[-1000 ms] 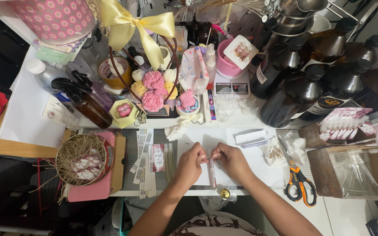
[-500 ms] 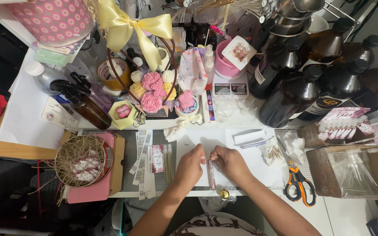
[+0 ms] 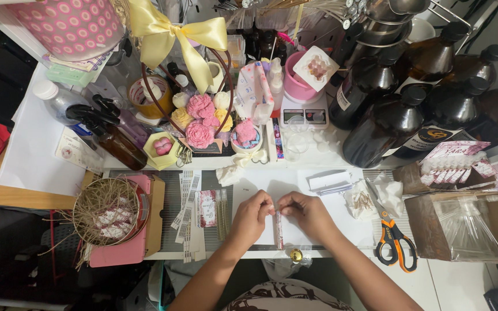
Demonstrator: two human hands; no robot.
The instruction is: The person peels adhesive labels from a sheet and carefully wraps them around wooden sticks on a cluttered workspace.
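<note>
Even, bright indoor light from above; white paper [image 3: 272, 184] near blown out. Soft short shadows under left hand [image 3: 251, 214] and right hand [image 3: 305, 211], no hard edges. Specular glare on amber bottles [image 3: 387, 124] and steel tins [image 3: 390, 14] at top right. Yellow bow [image 3: 174, 37] slightly overexposed. Wide-angle bend at frame edges: bottles lean outward, table lines curve. Left edge and bottom corners fall dark. Centre sharp; fine print on labels [image 3: 188, 213] unreadable. Slight softness on fingertips. Clear bags in box [image 3: 462, 224] show faint sheen.
</note>
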